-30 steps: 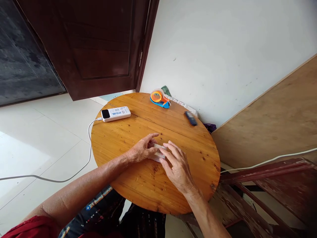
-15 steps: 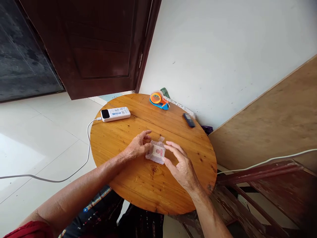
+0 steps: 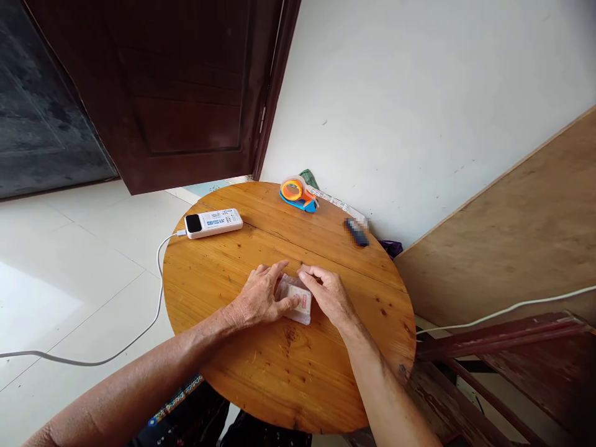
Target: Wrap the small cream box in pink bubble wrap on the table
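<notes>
A small flat whitish box with red print lies on the round wooden table, in clear, bubbly-looking plastic wrap. My left hand holds the package from its left side: the thumb presses on top and the fingers reach along the far left edge. At the far right edge, my right hand is closed in a pinch, thumb against forefinger. What sits between those fingertips is too small to make out. Part of the wrap is hidden under both hands.
An orange and blue tape dispenser stands at the table's far edge. A white device with a black screen lies at the left, its cable hanging off the side. A blurred dark object lies far right, near the wall.
My left thumb has come down onto the box. My right hand has gone from spread fingers to a pinch at the far edge, where a clear strip stuck up before.
</notes>
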Motion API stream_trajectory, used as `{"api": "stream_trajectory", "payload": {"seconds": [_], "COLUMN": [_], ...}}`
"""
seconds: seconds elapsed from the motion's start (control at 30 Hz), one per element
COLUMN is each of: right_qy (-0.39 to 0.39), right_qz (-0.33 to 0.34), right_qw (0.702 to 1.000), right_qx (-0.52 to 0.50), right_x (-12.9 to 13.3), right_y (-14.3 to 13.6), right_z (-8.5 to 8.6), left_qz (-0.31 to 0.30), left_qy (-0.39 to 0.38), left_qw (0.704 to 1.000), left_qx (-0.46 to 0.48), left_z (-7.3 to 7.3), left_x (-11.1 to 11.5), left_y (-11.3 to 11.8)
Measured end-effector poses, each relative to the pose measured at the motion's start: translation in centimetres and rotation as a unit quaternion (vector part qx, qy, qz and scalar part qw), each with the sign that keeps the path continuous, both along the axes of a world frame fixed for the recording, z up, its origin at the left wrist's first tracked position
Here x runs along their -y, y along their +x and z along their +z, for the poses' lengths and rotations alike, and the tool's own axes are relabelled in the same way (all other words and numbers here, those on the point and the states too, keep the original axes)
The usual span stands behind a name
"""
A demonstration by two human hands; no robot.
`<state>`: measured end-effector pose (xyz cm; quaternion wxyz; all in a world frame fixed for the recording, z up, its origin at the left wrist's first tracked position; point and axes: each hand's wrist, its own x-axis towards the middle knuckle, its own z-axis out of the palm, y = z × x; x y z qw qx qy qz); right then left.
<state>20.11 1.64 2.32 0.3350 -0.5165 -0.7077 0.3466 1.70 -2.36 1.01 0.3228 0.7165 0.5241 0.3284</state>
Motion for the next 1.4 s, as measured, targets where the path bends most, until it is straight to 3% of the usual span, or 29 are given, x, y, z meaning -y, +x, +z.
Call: {"api": "stream_trajectory", "payload": {"seconds": [0.1, 0.17, 0.33, 0.43, 0.6, 0.73, 0.87, 1.0, 1.17, 1.3, 1.4], "right_qy": [-0.004, -0.005, -0.028, -0.042, -0.025, 0.103, 0.088, 0.09, 0.069, 0.057, 0.029], "right_qz": [-0.019, -0.04, -0.091, -0.11, -0.107, -0.21, -0.137, -0.145, -0.121, -0.162, -0.203], "right_qw": [0.998, 0.995, 0.974, 0.959, 0.974, 0.967, 0.986, 0.979, 0.99, 0.982, 0.959], "right_qx": [-0.055, -0.096, -0.208, -0.256, -0.196, -0.104, 0.036, 0.108, 0.017, -0.083, -0.195], "right_x": [-0.3, -0.5, -1.3, -2.4, -4.0, -2.6, 0.8, 2.3, 1.3, 0.4, 0.1], "right_y": [-0.4, -0.3, -0.6, -1.0, -0.9, 0.3, 0.1, -1.5, -1.1, 0.5, 1.1], "right_z": [-0.1, 0.2, 1.7, 1.9, 1.1, 1.6, 2.6, 2.2, 0.3, -1.1, -1.6], "left_qz": [-0.009, -0.032, -0.102, -0.117, -0.114, -0.096, -0.089, -0.069, -0.073, -0.057, -0.016], "left_qy": [-0.042, -0.083, -0.147, -0.143, -0.204, -0.214, -0.188, -0.17, -0.163, -0.177, -0.173], "left_qw": [0.998, 0.988, 0.911, 0.876, 0.867, 0.863, 0.877, 0.887, 0.858, 0.838, 0.824], "left_qx": [0.045, 0.126, 0.371, 0.445, 0.44, 0.447, 0.433, 0.423, 0.481, 0.514, 0.54], "left_z": [0.2, 0.1, -0.5, -0.5, -0.2, -0.1, 0.6, 1.0, 0.2, 0.1, 0.4], "left_x": [0.2, 0.3, 0.0, -0.3, -0.7, -1.1, -1.0, -0.9, -1.1, -1.4, -1.7], "left_y": [0.1, 0.1, 0.5, 0.5, 0.4, 0.6, 0.7, 0.4, 0.4, 0.5, 0.2]}}
